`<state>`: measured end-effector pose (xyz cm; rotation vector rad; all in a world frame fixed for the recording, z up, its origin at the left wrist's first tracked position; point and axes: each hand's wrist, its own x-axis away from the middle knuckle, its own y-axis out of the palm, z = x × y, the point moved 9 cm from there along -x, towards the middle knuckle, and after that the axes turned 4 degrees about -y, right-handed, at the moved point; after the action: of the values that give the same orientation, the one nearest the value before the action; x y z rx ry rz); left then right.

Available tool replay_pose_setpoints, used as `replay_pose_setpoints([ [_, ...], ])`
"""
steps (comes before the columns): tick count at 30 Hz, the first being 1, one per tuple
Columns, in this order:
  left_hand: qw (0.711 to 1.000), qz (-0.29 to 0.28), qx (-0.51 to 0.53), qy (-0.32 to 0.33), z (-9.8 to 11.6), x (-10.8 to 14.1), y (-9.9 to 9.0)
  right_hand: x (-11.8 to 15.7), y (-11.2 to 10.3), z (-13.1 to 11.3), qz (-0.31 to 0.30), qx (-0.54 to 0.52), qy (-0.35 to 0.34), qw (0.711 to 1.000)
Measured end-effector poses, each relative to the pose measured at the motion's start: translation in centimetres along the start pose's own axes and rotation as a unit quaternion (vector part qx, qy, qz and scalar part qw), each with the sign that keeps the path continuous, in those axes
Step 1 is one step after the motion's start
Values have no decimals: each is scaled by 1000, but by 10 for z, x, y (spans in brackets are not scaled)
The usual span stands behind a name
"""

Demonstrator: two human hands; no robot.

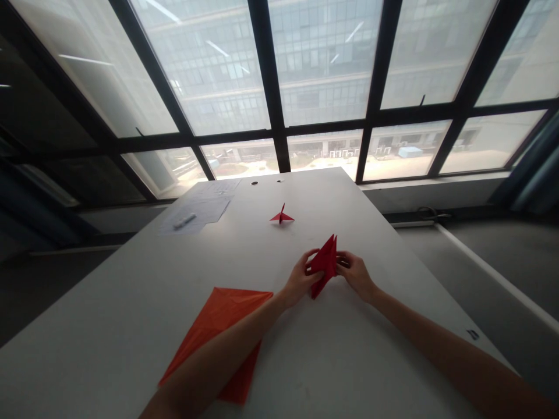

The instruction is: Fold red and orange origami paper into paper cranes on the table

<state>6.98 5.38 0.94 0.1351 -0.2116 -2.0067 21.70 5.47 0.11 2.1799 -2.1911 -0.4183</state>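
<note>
Now | red folded paper [325, 262] | seemingly pinched between left hand [300, 280] and right hand [356, 274]

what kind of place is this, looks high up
Probably an upper-floor office or workroom. A long white table runs up to tall dark-framed windows, and through them a multi-storey office-like building stands across a paved yard well below.

Counted: one bare left hand [300, 280], one bare right hand [356, 274], one large folded red paper [324, 263], one small red paper origami figure [282, 216], one flat orange paper sheet [217, 319].
</note>
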Motion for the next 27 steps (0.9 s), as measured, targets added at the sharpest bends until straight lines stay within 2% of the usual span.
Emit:
replay_pose_setpoints([
  [3, 999, 19, -38, 6, -1, -1, -4, -1, -7, 2, 33, 2, 3, 999],
  [6, 999, 28, -41, -8, -5, -3, -7, -1, -9, 5, 39, 8, 9, 999],
  [12, 999, -43, -15, -26, -6, -2, 5, 1, 1, 3, -16, 81, 1, 997],
  [14, 998, -47, -20, -26, -5, -1, 8, 2, 5, 0, -31, 76, -8, 997],
  [19, 999, 5, -44, -13, -1, -2, 2, 2, 9, -3, -30, 21, -5, 999],
  [23, 992, 89, -90, 13, 2, -2, -13, 2, 9, -4, -22, -7, 3, 1000],
  [27, 981, 138, -134, 34, 4, 0, -22, 5, 17, -1, -61, -1, 17, 998],
])
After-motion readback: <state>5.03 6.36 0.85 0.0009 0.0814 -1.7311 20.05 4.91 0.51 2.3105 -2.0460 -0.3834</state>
